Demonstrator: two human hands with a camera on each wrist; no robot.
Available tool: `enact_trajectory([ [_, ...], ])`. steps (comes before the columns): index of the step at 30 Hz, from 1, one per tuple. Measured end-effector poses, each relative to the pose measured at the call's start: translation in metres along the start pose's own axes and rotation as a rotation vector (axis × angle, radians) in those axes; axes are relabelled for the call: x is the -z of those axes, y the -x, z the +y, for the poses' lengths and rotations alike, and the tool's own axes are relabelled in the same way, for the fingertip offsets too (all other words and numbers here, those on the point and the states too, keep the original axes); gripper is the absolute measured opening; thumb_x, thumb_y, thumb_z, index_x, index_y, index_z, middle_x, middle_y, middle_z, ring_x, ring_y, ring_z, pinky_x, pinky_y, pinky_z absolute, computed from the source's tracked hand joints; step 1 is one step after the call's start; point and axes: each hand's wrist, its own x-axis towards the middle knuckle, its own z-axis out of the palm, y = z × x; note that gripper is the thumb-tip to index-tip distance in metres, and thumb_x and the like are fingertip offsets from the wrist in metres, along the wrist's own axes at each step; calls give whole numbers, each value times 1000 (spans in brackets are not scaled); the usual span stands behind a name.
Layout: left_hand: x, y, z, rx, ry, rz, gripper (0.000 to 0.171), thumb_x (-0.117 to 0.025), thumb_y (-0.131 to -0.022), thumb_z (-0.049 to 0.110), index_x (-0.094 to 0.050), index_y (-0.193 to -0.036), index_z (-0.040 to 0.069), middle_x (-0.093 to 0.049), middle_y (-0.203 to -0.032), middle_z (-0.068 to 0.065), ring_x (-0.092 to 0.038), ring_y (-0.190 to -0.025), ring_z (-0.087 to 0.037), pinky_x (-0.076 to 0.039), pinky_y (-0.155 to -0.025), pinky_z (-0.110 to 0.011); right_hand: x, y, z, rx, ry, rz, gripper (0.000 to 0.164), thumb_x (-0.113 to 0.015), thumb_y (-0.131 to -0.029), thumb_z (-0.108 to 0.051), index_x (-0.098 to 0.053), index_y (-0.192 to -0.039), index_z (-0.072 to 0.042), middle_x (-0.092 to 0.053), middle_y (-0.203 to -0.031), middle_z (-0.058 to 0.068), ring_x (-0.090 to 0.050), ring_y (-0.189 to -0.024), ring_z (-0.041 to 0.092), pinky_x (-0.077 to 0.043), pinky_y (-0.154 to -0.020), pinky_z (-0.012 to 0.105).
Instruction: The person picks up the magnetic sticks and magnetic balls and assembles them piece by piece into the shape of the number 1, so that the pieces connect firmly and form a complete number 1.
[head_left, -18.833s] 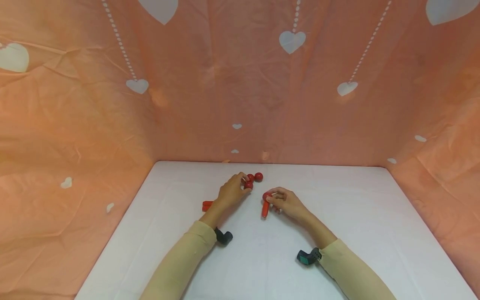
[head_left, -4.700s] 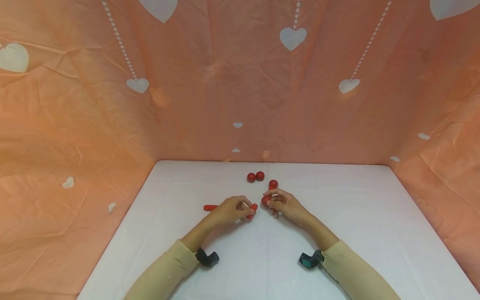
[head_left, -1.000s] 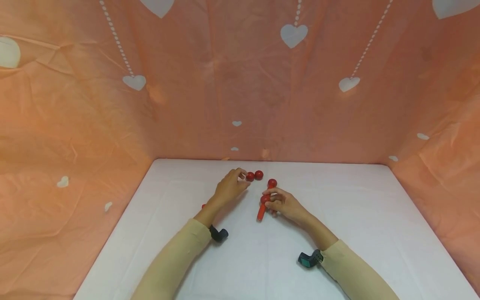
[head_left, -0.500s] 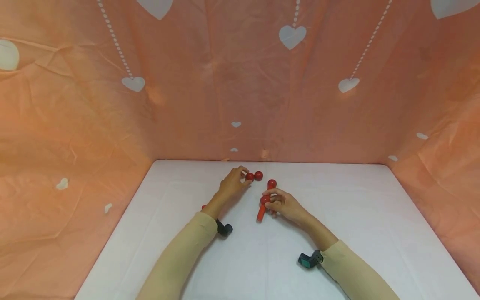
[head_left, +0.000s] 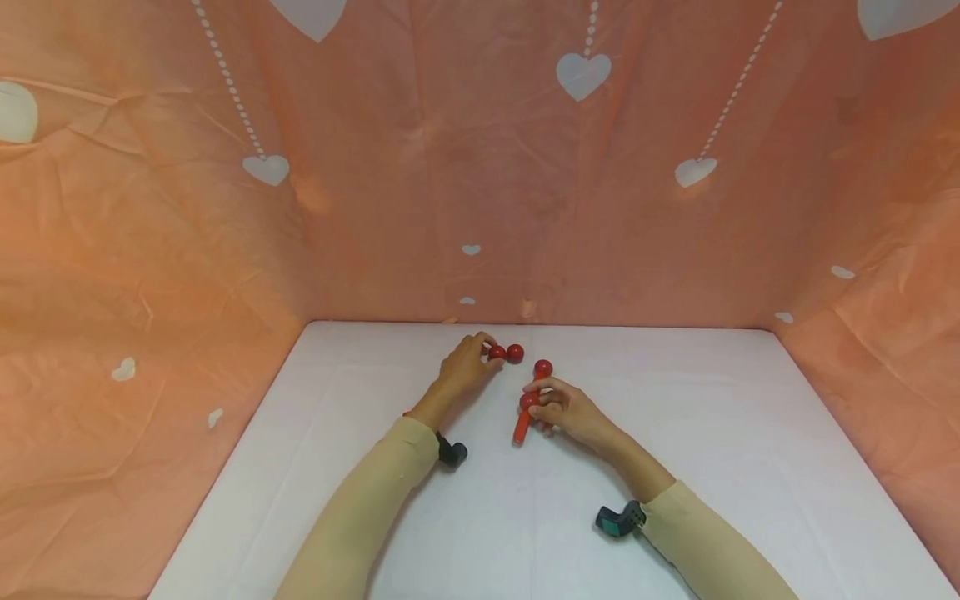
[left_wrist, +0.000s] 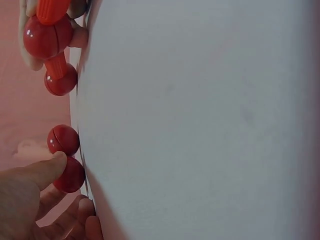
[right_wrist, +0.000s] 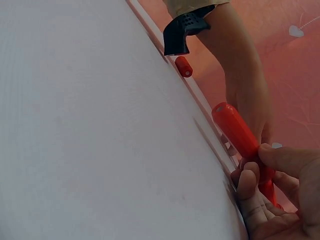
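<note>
My left hand (head_left: 465, 365) is at the back of the table, thumb and fingers pinching a red ball (left_wrist: 70, 175). A second red ball (head_left: 515, 353) sits against it on the far side from my palm. My right hand (head_left: 567, 406) grips a chain of red balls and rods around its nearer ball (head_left: 529, 401). From that ball a red rod (head_left: 521, 427) points toward the front, its free end showing a small grey spot in the right wrist view. Another rod (left_wrist: 56, 65), partly behind my fingers in the head view, leads to the chain's far ball (head_left: 543, 367).
A loose red rod (right_wrist: 184, 66) lies on the white table (head_left: 480, 533), mostly hidden behind my left forearm in the head view. Dark wrist cameras (head_left: 620, 520) stick out from both sleeves. An orange cloth with hearts (head_left: 480, 167) surrounds the table's back and sides.
Since 4.7 s ago, a rod from my left hand has joined the chain's nearer ball. My left hand has moved back and, within the last second, closed on a ball. My right hand stays put.
</note>
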Motion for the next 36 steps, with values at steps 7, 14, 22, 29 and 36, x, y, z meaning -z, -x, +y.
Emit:
enact_trajectory([
  [7,1,-1,-2,13,5,11,35,-72,-104,32,-63,-132,12,-66,-124,-12,-66,-112,-29,-54,-97,-49,-1,-2,1,5,-12,-4,43,-72,-104,-15,-59,-143,-2,-71,-98,11,-66,-82,20,-60,-71,28],
  [14,3,1,-4,46,35,12,33,-69,-105,32,-64,-130,10,-67,-121,-11,-64,-112,-30,-53,-99,-50,-1,-2,2,0,-11,1,43,-72,-104,-14,-59,-143,-1,-71,-101,14,-65,-83,23,-60,-71,27],
  [22,5,5,-3,58,52,3,37,-68,-106,33,-64,-133,9,-67,-122,-12,-64,-112,-29,-53,-100,-51,-1,-1,3,-7,-9,1,44,-73,-104,-15,-59,-144,-3,-71,-102,12,-66,-81,21,-60,-72,27],
  [29,7,11,-2,48,78,-1,38,-67,-107,33,-63,-137,9,-67,-126,-11,-63,-117,-30,-52,-102,-52,-1,-1,3,9,-8,-10,44,-73,-104,-18,-60,-143,-4,-72,-100,11,-67,-82,23,-60,-72,29],
  [36,9,17,-4,29,98,7,35,-69,-105,32,-64,-133,11,-68,-125,-11,-64,-114,-30,-53,-100,-52,0,0,2,20,-17,-12,45,-73,-104,-20,-60,-144,-3,-74,-105,11,-67,-82,24,-59,-73,28],
])
